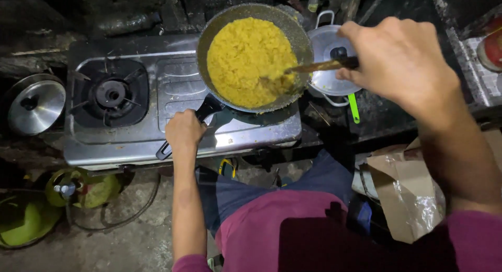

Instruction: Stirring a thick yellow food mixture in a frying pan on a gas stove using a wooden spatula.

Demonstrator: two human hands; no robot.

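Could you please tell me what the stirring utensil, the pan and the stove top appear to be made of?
The brown stirring spatula looks wooden: matte, grainy. The round grey frying pan seems speckled non-stick-coated metal, its black handle gripped by the left hand. The silver two-burner stove top looks like stainless steel, given its shiny reflections.

Left hand (184,132) fisted, arm straight, right hand (400,60) curled, fingers clenched

1 open brown cardboard box (402,191) with clear plastic lining, lower right beside the person's leg

A steel pot lid (35,105) lies beside the unlit burner (111,93); green gas cylinders (83,188) stand on the floor (130,240) below.
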